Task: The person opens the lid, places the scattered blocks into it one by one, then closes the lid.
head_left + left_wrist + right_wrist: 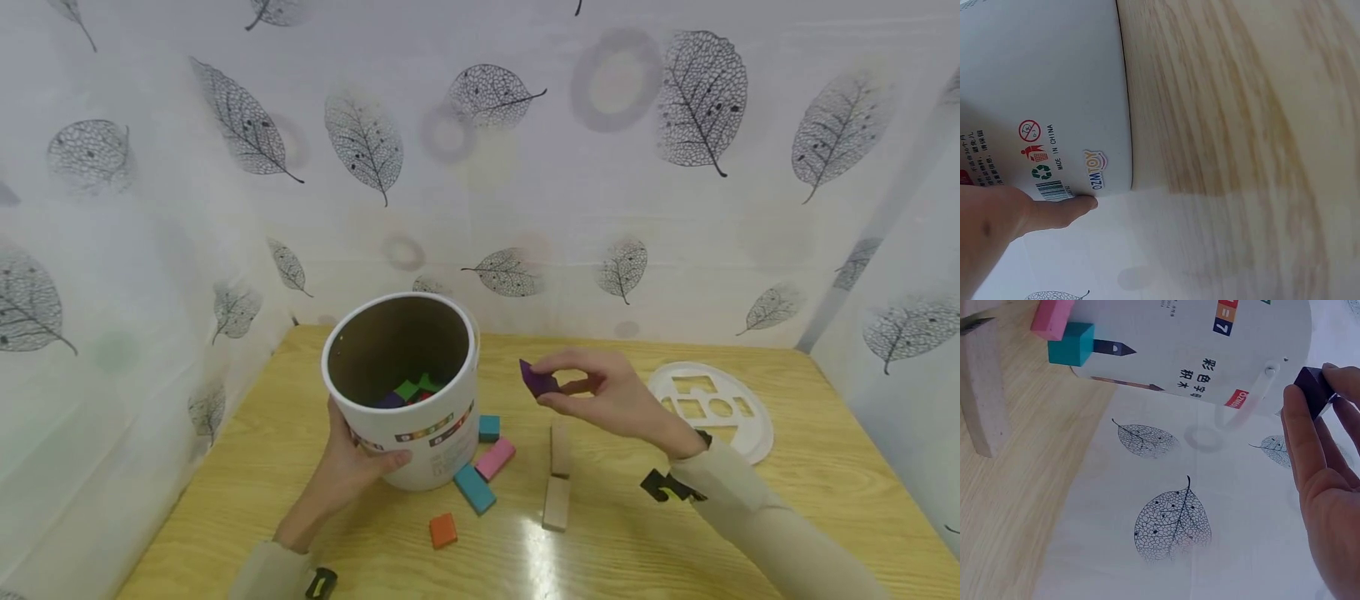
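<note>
- The purple block is held up over the table, right of the bucket and apart from it; its exact form is hard to tell
- It looks light, stiff and hard to break, its smooth painted faces perhaps a little slippery; opposite flat sides near one end should give the surest hold
- The right hand pinches it between thumb and fingertips, drawn together to the block's width
- The left hand is spread wide round the side of the white bucket, thumb against the wall; its other fingers are mostly hidden
- The bucket, in the table's left half, seems stiff-walled and bulkier, best steadied by the wall or rim; green blocks and other colours lie inside
- Its wall reads "OZWTOY" and "MADE IN CHINA" above a barcode, with recycling and litter signs; elsewhere "= 7", "彩色字母积木" and a red brand label only partly legible
- Just beside its base lie a teal block, a pink block and a blue block, with an orange block toward the table's near edge
- Two plain wooden blocks lie end to end farther right
- A white lid with shaped holes lies toward the table's far right corner
- Leaf-printed sheeting rises behind the far edge
</note>
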### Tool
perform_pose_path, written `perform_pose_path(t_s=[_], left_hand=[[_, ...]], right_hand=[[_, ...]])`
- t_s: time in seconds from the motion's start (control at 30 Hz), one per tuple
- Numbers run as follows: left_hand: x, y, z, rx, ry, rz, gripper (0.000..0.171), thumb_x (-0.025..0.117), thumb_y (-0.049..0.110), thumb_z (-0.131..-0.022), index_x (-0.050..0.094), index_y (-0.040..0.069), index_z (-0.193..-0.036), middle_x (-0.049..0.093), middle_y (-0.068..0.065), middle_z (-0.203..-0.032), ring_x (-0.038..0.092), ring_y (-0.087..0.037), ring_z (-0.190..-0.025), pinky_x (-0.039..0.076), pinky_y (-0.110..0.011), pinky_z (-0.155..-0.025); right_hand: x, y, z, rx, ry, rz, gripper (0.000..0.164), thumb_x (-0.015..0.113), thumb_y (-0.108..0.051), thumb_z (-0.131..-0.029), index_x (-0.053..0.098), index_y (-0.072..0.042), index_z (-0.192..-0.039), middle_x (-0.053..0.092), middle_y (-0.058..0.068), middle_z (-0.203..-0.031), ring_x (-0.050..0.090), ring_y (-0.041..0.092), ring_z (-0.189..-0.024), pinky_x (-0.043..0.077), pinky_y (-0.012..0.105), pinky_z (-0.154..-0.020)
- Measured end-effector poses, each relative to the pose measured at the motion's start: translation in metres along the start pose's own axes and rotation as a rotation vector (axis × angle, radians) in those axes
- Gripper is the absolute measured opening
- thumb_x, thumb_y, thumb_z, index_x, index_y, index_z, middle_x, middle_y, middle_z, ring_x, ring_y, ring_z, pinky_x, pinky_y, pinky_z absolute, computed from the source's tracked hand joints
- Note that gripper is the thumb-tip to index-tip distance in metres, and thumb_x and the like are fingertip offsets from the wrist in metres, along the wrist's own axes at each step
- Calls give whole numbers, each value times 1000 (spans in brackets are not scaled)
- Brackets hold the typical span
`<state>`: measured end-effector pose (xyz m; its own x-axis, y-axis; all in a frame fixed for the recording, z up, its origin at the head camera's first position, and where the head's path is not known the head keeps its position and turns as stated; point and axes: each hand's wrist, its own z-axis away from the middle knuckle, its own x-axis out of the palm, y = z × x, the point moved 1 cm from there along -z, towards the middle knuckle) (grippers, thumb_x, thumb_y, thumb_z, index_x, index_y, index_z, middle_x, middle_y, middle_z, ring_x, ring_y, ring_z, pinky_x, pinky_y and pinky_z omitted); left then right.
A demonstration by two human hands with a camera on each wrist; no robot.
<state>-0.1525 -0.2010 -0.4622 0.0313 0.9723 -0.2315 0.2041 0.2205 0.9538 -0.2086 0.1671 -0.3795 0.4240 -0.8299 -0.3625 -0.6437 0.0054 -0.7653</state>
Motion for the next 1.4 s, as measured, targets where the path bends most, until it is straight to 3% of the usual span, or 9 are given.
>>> perform_pose_path(t_s=[0.27, 0.47, 0.7, 1.03, 1.4], left_hand=[[1, -2, 2, 0, -5, 1, 129, 87, 5, -76, -5, 30, -162, 15, -15, -167, 19, -45, -153, 8, -78, -121], [-1, -1, -1, 37, 2, 14, 131, 87, 1, -74, -5, 30, -162, 16, -13, -167, 19, -42, -153, 8, -77, -121], [-1, -1, 0, 0, -3, 1, 128, 87, 6, -77, -5, 32, -161, 15, -12, -167, 22, -42, -151, 10, -76, -121], [-3, 0, -1, 31, 0, 10, 132, 89, 2, -72, -4, 30, -162, 18, -16, -166, 22, -44, -152, 9, -77, -121], [-3, 0, 0, 11, -4, 0, 133, 89, 3, -73, -6, 33, -161, 15, -17, -167, 19, -45, -152, 8, -76, -121]], right_hand=[[-1, -9, -19, -43, 12, 14, 41, 76, 17, -80, 70, 4, -119, 71, 19, -117, 70, 12, -105, 66, 36, -77], [2, -19, -48, -98, -14, -9, 38, 76, 15, -81, 71, 4, -117, 69, 19, -119, 69, 12, -108, 66, 38, -79], [14, -24, -84, -204, -78, -35, 35, 76, 17, -80, 71, 8, -114, 69, 27, -117, 69, 13, -112, 66, 38, -79], [32, -23, -119, -196, -189, 73, 35, 78, 6, -85, 72, 2, -119, 72, 17, -120, 69, 22, -113, 65, 30, -84], [55, -21, -146, -323, -241, 218, 28, 81, -5, -86, 76, -4, -114, 76, 10, -113, 70, 15, -102, 63, 23, -78]])
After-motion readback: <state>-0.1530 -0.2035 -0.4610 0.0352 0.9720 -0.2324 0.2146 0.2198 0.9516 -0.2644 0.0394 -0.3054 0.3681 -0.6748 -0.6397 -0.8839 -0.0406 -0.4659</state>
